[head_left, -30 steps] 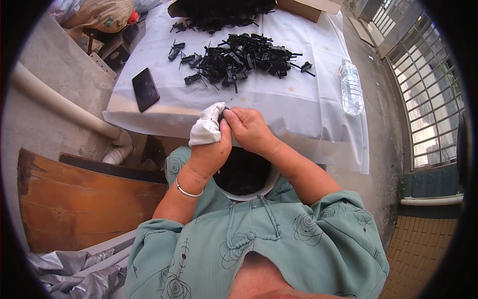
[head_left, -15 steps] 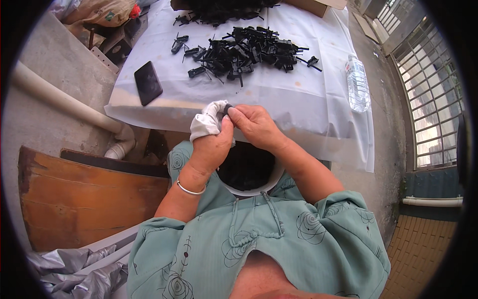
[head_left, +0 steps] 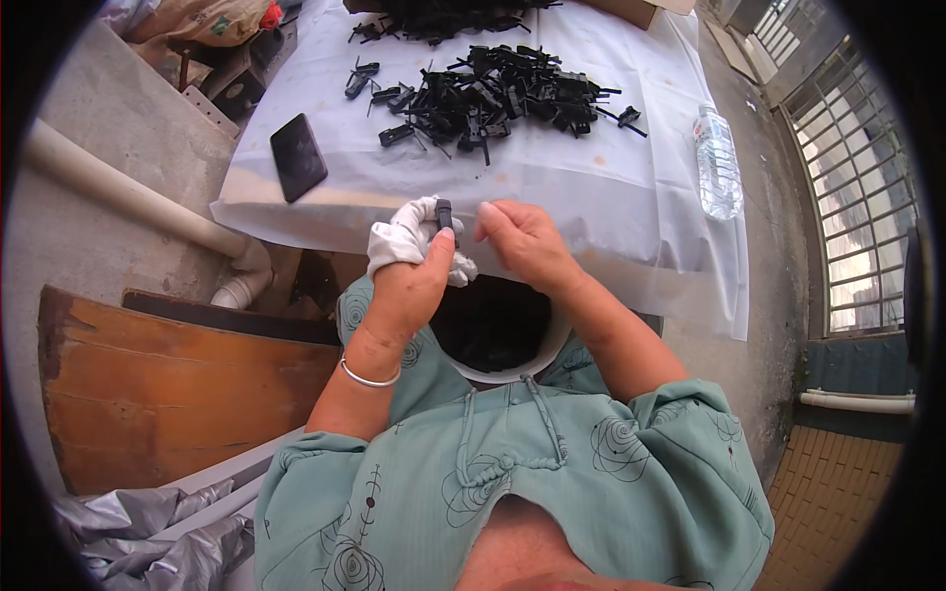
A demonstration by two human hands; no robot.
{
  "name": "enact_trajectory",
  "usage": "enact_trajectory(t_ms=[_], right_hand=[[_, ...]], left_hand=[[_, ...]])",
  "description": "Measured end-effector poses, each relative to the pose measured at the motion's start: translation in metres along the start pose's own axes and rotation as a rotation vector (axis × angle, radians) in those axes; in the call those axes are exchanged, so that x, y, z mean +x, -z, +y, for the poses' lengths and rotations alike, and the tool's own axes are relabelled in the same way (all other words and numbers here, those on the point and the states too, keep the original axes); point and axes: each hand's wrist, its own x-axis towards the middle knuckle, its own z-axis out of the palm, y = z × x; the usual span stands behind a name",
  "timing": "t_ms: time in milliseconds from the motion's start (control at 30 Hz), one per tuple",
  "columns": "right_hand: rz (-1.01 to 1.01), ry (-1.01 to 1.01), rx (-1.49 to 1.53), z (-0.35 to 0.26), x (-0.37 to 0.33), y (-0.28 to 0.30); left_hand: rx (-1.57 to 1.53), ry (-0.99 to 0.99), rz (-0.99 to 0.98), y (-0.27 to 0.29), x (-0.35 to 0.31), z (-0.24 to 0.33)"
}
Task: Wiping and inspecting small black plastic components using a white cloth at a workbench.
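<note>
My left hand point(head_left: 418, 280), in a white glove point(head_left: 396, 244) that leaves the thumb bare, grips a small black plastic part point(head_left: 444, 213) upright between thumb and fingers. Just to its right is my right hand point(head_left: 530, 242), bare and apart from the part. Its fingers are curled and pinched together, and whatever they might hold is hidden. Both hands are over the table's near edge, above a bucket point(head_left: 498, 376) with a white rim and a dark inside between my knees. On the table ahead lies a heap of similar black plastic parts point(head_left: 507, 97) with thin stems.
A white sheet covers the table point(head_left: 631, 197). On it lie a dark phone point(head_left: 298, 159) at left, a clear water bottle point(head_left: 717, 165) at right and a cardboard box point(head_left: 631, 12) at the back. Left of me are a wooden board point(head_left: 187, 394) and a pale pipe point(head_left: 138, 192).
My right hand has moved right, off the black part that both hands were touching. The part now stands more upright in my left hand.
</note>
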Motion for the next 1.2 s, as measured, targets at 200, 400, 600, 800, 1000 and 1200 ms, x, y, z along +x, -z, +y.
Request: enact_trajectory(t_ms=[200,400,600,800,1000,1200], right_hand=[[-0.06,0.118,-0.021,0.027,-0.004,-0.007],[-0.186,0.173,-0.088,0.01,-0.015,-0.006],[0.142,0.711,-0.528,-0.009,-0.018,0.003],[0.089,0.545,-0.512,-0.032,-0.008,0.001],[-0.057,0.374,-0.394,-0.029,-0.012,0.001],[-0.105,0.531,-0.223,-0.034,-0.022,0.001]], left_hand=[[-0.12,-0.042,-0.016,-0.001,-0.001,0.003],[-0.182,-0.026,0.002,0.0,-0.005,0.01],[-0.204,0.003,0.013,0.001,-0.005,0.01],[-0.052,-0.01,-0.247,0.003,-0.007,0.016],[0.23,-0.217,-0.147,0.007,-0.003,-0.001],[-0.112,-0.036,-0.114,0.005,-0.004,0.004]])
